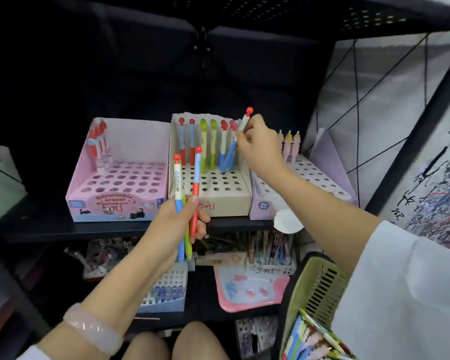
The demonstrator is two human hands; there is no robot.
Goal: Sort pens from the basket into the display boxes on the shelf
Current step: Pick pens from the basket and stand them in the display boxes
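pens [220, 141] stand in the cream display box [226, 197], just left of the right hand [257, 145]. right hand pinches one red-capped pen [245, 120] at fingertips, tilted over the box's back corner. left hand [178, 219] curls around a bundle of pens [186, 183] (three show), below the box front. basket [320, 289] sits under right forearm.

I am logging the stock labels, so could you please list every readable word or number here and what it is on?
"Retractable eraser": front of the pink box, in red.
Red handwriting on the pink box and on the middle box: not legible.
Handwritten price tag on the lower shelf: looks like "2" plus a character, unsure.
Print on the pen in the left hand: too small.
Ink calligraphy on the wall hanging: unreadable.
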